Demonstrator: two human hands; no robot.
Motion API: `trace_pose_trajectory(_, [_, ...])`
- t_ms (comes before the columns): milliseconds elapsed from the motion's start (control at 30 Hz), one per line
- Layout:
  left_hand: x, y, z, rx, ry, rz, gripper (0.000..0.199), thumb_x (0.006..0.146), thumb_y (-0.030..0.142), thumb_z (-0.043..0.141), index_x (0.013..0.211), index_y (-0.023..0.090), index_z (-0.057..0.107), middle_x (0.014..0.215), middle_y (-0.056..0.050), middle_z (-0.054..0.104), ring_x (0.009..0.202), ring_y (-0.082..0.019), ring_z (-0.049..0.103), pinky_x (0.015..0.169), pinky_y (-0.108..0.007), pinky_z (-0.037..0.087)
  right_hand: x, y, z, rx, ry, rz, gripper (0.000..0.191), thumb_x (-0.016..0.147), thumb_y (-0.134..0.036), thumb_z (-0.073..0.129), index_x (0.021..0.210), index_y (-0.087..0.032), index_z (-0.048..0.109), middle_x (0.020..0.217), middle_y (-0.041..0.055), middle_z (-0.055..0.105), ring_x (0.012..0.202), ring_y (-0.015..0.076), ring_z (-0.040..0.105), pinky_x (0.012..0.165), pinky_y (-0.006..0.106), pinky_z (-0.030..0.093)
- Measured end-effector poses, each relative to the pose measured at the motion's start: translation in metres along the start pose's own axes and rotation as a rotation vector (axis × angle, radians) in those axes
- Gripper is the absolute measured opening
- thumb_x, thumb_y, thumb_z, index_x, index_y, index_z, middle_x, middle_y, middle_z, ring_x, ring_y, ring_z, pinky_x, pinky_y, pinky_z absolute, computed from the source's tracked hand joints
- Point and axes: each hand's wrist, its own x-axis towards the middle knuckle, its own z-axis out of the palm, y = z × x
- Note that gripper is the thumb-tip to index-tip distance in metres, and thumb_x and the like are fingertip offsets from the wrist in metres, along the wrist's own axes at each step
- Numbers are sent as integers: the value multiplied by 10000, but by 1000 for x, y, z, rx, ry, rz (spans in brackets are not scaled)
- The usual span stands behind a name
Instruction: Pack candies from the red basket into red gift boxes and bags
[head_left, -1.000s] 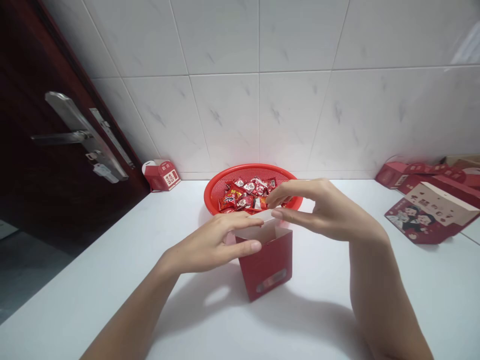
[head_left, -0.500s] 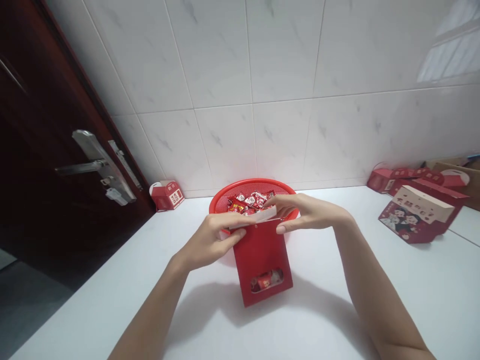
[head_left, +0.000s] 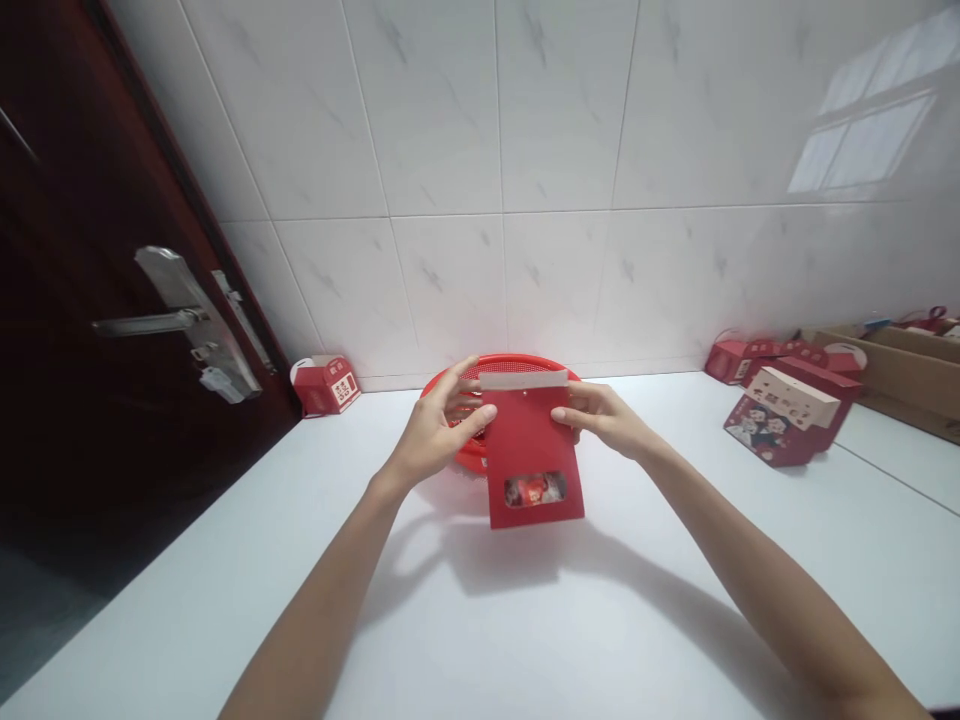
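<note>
A red paper gift box (head_left: 529, 438) is held up over the white table, tilted toward me. Through the small window low on its face, red-wrapped candies (head_left: 535, 490) show. Its pale top flap (head_left: 523, 380) stands along the upper edge. My left hand (head_left: 444, 420) grips the box's left side, thumb on the front and fingers behind. On the right side, my right hand (head_left: 600, 415) holds it the same way, thumb in front. Behind the box sits a red plastic basket (head_left: 517, 358), mostly hidden by the box and hands.
A small red box (head_left: 325, 384) stands by the wall at left. Printed red boxes (head_left: 780, 420) and a brown cardboard carton (head_left: 892, 375) are at right on the white table (head_left: 420, 640). A dark door (head_left: 67, 300) with a metal handle (head_left: 150, 322) borders the left.
The box has been raised off its lower position, and its flap now stands up. My hands have shifted from the top edge to the two sides. The view has turned slightly right.
</note>
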Motion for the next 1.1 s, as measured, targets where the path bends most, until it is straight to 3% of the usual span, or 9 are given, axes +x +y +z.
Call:
trace_pose_trajectory(67, [0,-1,2,-30,-17,-13,736,844,490,705,1478,221,443,1251,-119,663,1097,-250,672,942,-401,586,-9,7,2,13,81,-4,434,863,-459,707,1183,-168,685,803,30,683,636,137,605,529,261,492])
trace_pose_trajectory(233, [-1,1,9,-34,-154,-38,620,822,446,715,1373,213,553,1198,-111,680,1028,-244,682,900,-413,604,-31,22,16,64,114,26,433,850,-482,710,1150,-171,692,816,38,678,647,142,591,536,270,485])
trace_pose_trajectory(367, [-1,2,16,15,-125,-9,560,779,378,732,1301,212,615,1217,-108,651,1073,-249,656,931,-427,593,-42,35,22,131,143,85,438,828,-501,727,1124,-180,700,868,56,707,713,169,628,586,287,498])
trace_pose_trajectory(467, [-3,2,20,28,-149,-40,608,773,364,734,1345,231,578,1253,-108,633,1063,-243,654,873,-404,613,-48,43,23,163,185,91,409,835,-499,721,1108,-195,704,916,61,722,767,188,646,641,308,516])
trace_pose_trajectory(600, [-3,-4,26,-33,-282,-117,467,819,396,699,1235,193,632,997,-69,697,912,-217,681,760,-344,615,-55,49,25,200,235,84,364,855,-503,705,1067,-207,687,1009,70,726,838,205,670,728,340,552])
trace_pose_trajectory(733, [-3,-13,32,-31,-391,-56,339,862,392,665,1127,181,687,811,-26,687,752,-174,652,680,-300,585,-62,54,28,244,280,69,394,879,-483,699,1172,-246,585,1050,71,732,932,226,703,825,376,576])
trace_pose_trajectory(867, [-5,-17,36,50,-359,-7,323,877,344,634,1162,205,699,847,-19,716,721,-153,639,681,-302,580,-66,59,28,111,328,14,498,917,-480,649,1342,-289,473,1153,88,705,982,234,700,814,378,586])
trace_pose_trajectory(1000, [-5,-18,37,82,-328,44,243,860,281,646,1066,199,745,1039,-73,772,892,-198,699,796,-340,590,-69,61,27,-158,383,-53,346,951,-476,590,1226,-269,612,1255,92,664,980,218,679,759,328,568])
trace_pose_trajectory(1100, [-5,-20,37,98,-329,67,238,862,291,662,1060,205,761,1039,-74,785,909,-207,709,823,-348,590,-70,59,28,-164,406,-66,338,958,-493,573,1188,-256,646,1223,91,678,1012,223,670,780,328,564])
